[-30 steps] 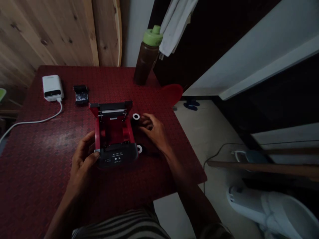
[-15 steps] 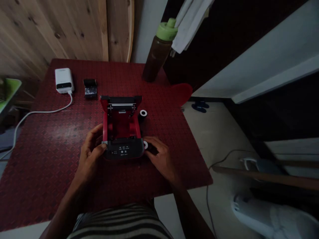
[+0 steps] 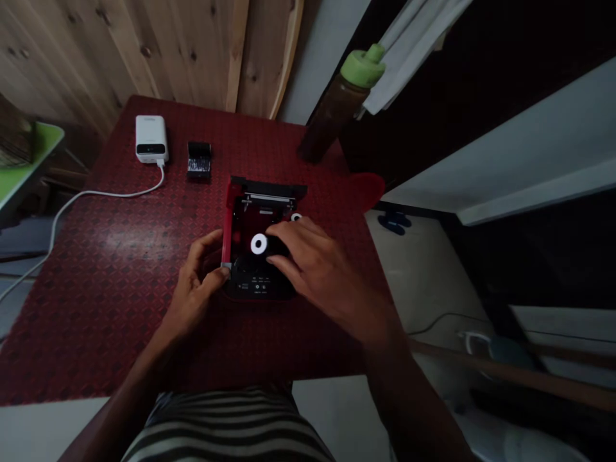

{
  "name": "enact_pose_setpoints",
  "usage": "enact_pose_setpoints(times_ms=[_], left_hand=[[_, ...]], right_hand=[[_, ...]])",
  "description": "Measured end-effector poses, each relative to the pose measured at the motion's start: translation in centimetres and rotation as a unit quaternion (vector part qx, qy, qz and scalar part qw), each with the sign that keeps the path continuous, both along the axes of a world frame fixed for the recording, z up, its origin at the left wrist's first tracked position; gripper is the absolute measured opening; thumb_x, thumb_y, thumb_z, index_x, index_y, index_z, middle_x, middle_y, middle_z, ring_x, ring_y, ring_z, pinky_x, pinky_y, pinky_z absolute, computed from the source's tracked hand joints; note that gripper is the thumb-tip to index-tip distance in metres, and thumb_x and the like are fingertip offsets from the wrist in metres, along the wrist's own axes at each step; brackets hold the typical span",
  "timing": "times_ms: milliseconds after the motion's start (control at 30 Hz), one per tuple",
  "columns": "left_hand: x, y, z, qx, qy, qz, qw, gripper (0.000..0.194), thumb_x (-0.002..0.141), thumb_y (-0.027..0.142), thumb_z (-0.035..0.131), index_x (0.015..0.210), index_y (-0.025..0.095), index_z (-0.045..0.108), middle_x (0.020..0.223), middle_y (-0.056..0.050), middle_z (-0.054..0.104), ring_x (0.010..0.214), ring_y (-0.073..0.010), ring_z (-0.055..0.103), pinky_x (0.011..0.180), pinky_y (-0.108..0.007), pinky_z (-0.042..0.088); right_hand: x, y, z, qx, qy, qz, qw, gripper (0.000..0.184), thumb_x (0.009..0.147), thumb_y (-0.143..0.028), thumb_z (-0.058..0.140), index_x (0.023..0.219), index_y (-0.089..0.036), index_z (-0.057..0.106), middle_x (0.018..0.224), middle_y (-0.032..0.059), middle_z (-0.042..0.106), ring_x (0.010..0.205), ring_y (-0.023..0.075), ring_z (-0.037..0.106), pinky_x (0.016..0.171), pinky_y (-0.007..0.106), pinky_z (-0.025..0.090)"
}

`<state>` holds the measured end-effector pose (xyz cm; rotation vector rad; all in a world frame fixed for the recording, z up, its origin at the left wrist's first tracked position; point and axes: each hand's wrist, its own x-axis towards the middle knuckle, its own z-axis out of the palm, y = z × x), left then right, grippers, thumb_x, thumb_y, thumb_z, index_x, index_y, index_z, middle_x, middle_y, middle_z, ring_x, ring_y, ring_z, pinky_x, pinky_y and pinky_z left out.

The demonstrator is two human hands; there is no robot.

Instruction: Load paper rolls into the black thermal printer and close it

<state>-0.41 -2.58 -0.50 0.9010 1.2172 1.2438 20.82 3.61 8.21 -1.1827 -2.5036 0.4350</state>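
A small red and black printer (image 3: 262,289) sits on the table with its lid (image 3: 269,187) raised. My left hand (image 3: 197,282) grips its left side, thumb on the front left corner and fingers along the outer wall. Between thumb and fingers, my right hand (image 3: 320,269) holds a small dark roll with a white ring-shaped end (image 3: 258,244). That roll is over the printer's open compartment; whether it touches the inside I cannot tell. Behind my right fingers a second roll (image 3: 296,217) with a white end shows partly, beside the printer.
A white power bank (image 3: 151,138) with a white cable (image 3: 110,194) lies at the back left of the red patterned table (image 3: 125,321). Near it is a small black roll with a loose flap (image 3: 199,160). A tall green-capped bottle (image 3: 332,115) stands at the back right, by a red stool (image 3: 368,191).
My right hand has carried the roll from the printer's right side up and over its open compartment. My left hand keeps its grip. The whole view has shifted somewhat.
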Motion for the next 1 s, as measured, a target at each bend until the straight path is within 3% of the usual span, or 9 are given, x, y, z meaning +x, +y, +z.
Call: enact_pose_setpoints(times_ms=[100,200,433,633,800,1000], left_hand=[[-0.1,0.0,-0.1,0.012,0.007,-0.005,1.000,0.063,0.092,0.041,0.076,0.151,0.025,0.060,0.163,-0.014,0.065,0.148,-0.0358,0.063,0.123,-0.054,0.051],[-0.2,0.1,-0.2,0.015,0.002,-0.009,1.000,0.062,0.093,0.040,0.076,0.151,0.025,0.061,0.163,-0.014,0.064,0.149,-0.0364,0.063,0.123,-0.055,0.050],[-0.3,-0.1,-0.6,0.021,-0.007,-0.011,1.000,0.064,0.097,0.044,0.077,0.155,0.024,0.059,0.161,-0.014,0.064,0.151,-0.0373,0.060,0.126,-0.057,0.047],[-0.3,-0.1,-1.0,0.022,-0.001,-0.007,1.000,0.064,0.097,0.046,0.079,0.155,0.027,0.061,0.160,-0.012,0.064,0.150,-0.0369,0.061,0.127,-0.055,0.046],[-0.4,0.1,-0.6,0.013,0.004,-0.009,1.000,0.065,0.095,0.049,0.081,0.153,0.027,0.063,0.159,-0.013,0.066,0.147,-0.0382,0.063,0.123,-0.055,0.051],[-0.5,0.1,-0.6,0.017,0.006,-0.016,1.000,0.066,0.095,0.048,0.082,0.154,0.027,0.062,0.160,-0.012,0.066,0.147,-0.0372,0.063,0.122,-0.055,0.052]], right_hand=[[-2.1,1.1,-0.6,-0.028,-0.096,0.028,0.995,0.027,0.103,0.001,0.057,0.109,-0.020,0.072,0.107,0.0102,0.079,0.107,0.0293,0.073,0.101,0.047,0.060],[-3.3,1.7,-1.6,-0.026,-0.137,0.017,0.990,0.029,0.099,0.005,0.059,0.110,-0.018,0.074,0.107,0.0119,0.078,0.111,0.0309,0.072,0.100,0.046,0.058],[-3.7,3.7,-4.1,-0.070,-0.165,0.003,0.984,0.031,0.099,0.003,0.060,0.114,-0.019,0.076,0.112,0.0127,0.079,0.100,0.0276,0.076,0.090,0.040,0.059],[-3.1,4.0,-5.2,-0.095,-0.128,0.024,0.987,0.028,0.102,0.000,0.057,0.110,-0.019,0.075,0.112,0.0104,0.078,0.108,0.0275,0.076,0.103,0.043,0.060],[-2.2,2.9,-3.6,-0.079,-0.037,0.032,0.996,0.045,0.103,0.005,0.049,0.125,-0.022,0.076,0.124,0.0088,0.080,0.125,0.0258,0.074,0.117,0.046,0.058],[-0.4,2.2,-0.8,-0.070,0.005,0.131,0.989,0.036,0.103,0.001,0.065,0.121,-0.024,0.082,0.122,0.0050,0.086,0.115,0.0244,0.077,0.108,0.044,0.064]])
